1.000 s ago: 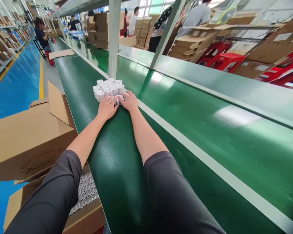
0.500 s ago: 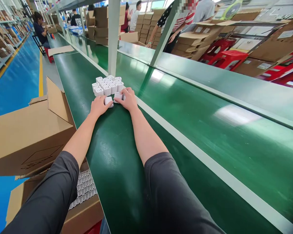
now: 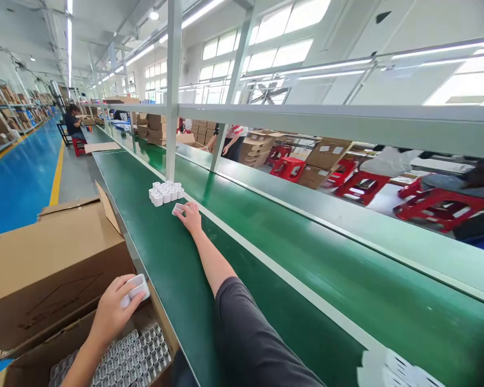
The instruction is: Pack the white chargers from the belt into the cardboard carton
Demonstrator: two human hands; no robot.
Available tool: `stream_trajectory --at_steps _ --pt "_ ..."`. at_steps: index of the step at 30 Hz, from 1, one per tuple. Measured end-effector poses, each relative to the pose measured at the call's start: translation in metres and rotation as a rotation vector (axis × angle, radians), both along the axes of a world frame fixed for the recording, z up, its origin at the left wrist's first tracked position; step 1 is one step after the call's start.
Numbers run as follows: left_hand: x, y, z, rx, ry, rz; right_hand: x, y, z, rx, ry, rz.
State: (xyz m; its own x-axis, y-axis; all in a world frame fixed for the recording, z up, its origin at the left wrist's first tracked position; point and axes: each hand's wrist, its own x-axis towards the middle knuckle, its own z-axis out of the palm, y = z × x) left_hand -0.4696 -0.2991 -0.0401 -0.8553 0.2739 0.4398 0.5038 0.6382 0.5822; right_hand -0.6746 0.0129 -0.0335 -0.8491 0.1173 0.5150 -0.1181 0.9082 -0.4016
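My left hand [image 3: 119, 306] is closed around a white plastic housing [image 3: 139, 287], above an open carton [image 3: 165, 328] holding rows of similar small pieces [image 3: 133, 355]. On the green bench top, my right hand [image 3: 190, 216] grips another white housing [image 3: 178, 209] between thumb and fingers. Just beyond it stands a cluster of white socket-like blocks [image 3: 166, 192], close together near the pale strip. The right hand's piece is apart from that cluster.
A big closed-sided carton [image 3: 56, 263] stands at the left. A metal post [image 3: 172, 97] rises behind the cluster. More white blocks [image 3: 399, 371] lie at the bottom right. Across the bench are red stools [image 3: 288, 168] and people; one person [image 3: 73, 122] sits far left.
My left hand has moved from the bench down and left to above the open carton, holding a white piece. My right hand stays by the cluster. The view has tilted up.
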Motion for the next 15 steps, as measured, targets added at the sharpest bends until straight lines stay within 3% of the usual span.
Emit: stream_trajectory --at_steps 3,7,11,15 --pt "0.044 -0.045 -0.019 0.104 -0.192 0.169 0.059 -0.037 -0.003 -0.086 0.017 0.034" --pt "0.093 -0.079 -0.037 0.196 -0.334 0.303 0.141 -0.102 0.006 -0.09 -0.04 0.271" --pt "0.138 -0.107 -0.037 0.234 -0.366 0.381 0.213 -0.169 0.031 -0.049 -0.074 0.633" --pt "0.179 -0.13 -0.025 0.336 -0.394 0.472 0.276 -0.221 0.054 0.04 -0.128 1.02"
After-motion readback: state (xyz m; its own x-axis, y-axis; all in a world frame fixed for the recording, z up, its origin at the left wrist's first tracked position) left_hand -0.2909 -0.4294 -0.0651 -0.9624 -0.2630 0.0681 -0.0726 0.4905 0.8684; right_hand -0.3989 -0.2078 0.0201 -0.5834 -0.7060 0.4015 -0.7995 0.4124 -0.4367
